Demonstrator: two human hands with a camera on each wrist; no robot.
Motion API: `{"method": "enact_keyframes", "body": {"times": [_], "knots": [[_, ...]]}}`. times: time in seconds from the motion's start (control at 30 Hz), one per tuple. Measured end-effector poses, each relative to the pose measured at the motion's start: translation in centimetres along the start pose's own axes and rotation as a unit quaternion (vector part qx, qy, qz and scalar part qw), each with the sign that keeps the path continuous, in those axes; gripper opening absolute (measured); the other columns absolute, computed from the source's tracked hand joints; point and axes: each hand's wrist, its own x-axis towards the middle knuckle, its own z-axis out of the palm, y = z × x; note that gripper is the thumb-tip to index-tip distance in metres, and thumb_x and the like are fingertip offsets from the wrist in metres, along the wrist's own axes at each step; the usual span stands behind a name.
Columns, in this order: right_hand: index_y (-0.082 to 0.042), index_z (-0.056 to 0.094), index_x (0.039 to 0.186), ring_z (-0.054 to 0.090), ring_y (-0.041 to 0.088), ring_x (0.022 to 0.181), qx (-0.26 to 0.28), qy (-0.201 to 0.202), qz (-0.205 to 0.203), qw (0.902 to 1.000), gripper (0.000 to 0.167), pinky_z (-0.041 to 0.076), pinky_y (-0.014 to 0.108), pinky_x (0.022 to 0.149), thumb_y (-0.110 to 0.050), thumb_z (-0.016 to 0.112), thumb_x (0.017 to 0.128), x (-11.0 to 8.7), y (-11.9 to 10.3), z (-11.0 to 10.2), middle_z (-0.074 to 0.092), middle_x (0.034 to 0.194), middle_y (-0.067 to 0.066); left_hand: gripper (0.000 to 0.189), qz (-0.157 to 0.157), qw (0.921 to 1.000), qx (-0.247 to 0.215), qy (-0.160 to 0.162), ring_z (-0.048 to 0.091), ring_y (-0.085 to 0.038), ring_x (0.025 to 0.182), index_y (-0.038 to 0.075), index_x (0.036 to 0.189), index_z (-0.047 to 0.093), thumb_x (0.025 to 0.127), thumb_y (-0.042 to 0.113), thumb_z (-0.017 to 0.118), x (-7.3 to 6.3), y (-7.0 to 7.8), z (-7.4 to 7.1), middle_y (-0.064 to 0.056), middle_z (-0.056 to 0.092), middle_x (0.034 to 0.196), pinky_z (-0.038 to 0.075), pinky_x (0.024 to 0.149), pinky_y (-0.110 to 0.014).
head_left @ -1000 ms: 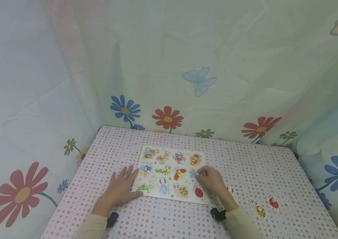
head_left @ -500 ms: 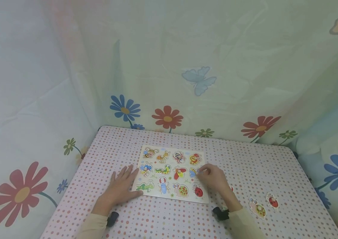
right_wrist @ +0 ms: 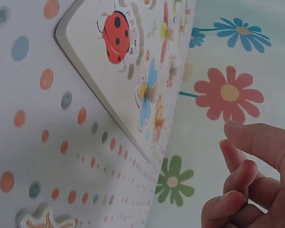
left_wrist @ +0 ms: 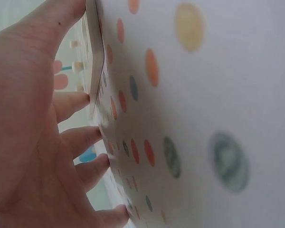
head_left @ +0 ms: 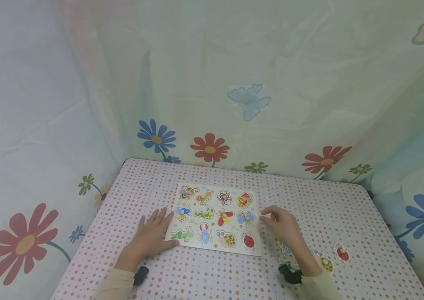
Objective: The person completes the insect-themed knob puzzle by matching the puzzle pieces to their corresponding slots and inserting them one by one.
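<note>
A wooden knob puzzle board with rows of cartoon insects lies on the table. My left hand rests at its left edge, fingers spread and thumb on the near corner. In the left wrist view, the fingertips reach down at the board's edge and the tablecloth. A dragonfly-like piece with blue wings sits in the board's right column, its knob showing in the right wrist view. Just right of it, my right hand hovers with loosely bent fingers and nothing in them. The ladybug picture on the board has no knob.
Loose pieces lie to the right: a ladybug, a snail and others partly hidden under the right forearm. Dotted cloth covers the table. A flowered curtain hangs behind and at the sides.
The right hand has let go of the blue-winged piece, now lying in the board, and moved right off the board. The left hand has stayed in place.
</note>
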Motion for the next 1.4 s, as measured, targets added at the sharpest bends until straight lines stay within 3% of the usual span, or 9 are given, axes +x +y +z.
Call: {"method": "enact_keyframes", "body": {"times": [0.37,0.73,1.0,1.2,1.4], "knots": [[-0.004,0.071,0.103,0.041,0.015,0.058,-0.008,0.023,-0.020,0.9995,0.018,0.035,0.026,0.047,-0.018,0.073,0.092,-1.4,1.5,-1.5,0.048,0.071,0.002,0.097,-0.003,1.0000,-0.001,-0.002,0.011,-0.037,0.151,0.017,0.159,0.029,0.084,0.068,0.065,0.0,0.0,0.0,-0.012,0.016,0.165,0.002,0.115,-0.068],[-0.005,0.071,0.106,0.041,0.014,0.055,-0.005,0.025,-0.001,0.9997,0.021,0.036,0.025,0.043,-0.020,0.074,0.092,-2.5,3.6,-2.5,0.049,0.072,0.002,0.098,-0.001,1.0000,0.002,0.002,0.011,-0.037,0.150,0.018,0.159,0.029,0.084,0.069,0.064,0.1,-0.1,0.2,-0.013,0.017,0.165,0.003,0.115,-0.068],[-0.004,0.071,0.107,0.042,0.016,0.058,-0.011,0.018,0.034,0.9992,0.022,0.036,0.025,0.045,-0.020,0.073,0.092,-3.1,4.7,-2.8,0.048,0.072,0.002,0.098,0.001,1.0000,0.001,0.001,0.011,-0.037,0.150,0.018,0.159,0.029,0.084,0.070,0.064,-0.1,-0.1,0.2,-0.012,0.016,0.165,0.003,0.115,-0.068],[-0.004,0.071,0.109,0.043,0.016,0.057,-0.013,0.012,0.037,0.9991,0.026,0.038,0.025,0.044,-0.024,0.073,0.093,-3.6,5.7,-3.3,0.051,0.073,0.003,0.098,0.002,1.0000,0.004,0.001,0.012,-0.037,0.150,0.018,0.160,0.028,0.084,0.070,0.063,0.0,-0.2,0.3,-0.013,0.016,0.165,0.003,0.115,-0.068],[-0.007,0.071,0.110,0.044,0.017,0.066,-0.013,-0.012,0.037,0.9992,0.029,0.038,0.028,0.051,-0.033,0.071,0.095,-4.5,7.4,-4.0,0.051,0.078,0.004,0.097,0.004,0.9999,0.012,0.003,0.012,-0.038,0.150,0.017,0.159,0.029,0.085,0.070,0.062,0.1,-0.2,0.2,-0.013,0.016,0.165,0.004,0.115,-0.068]]}}
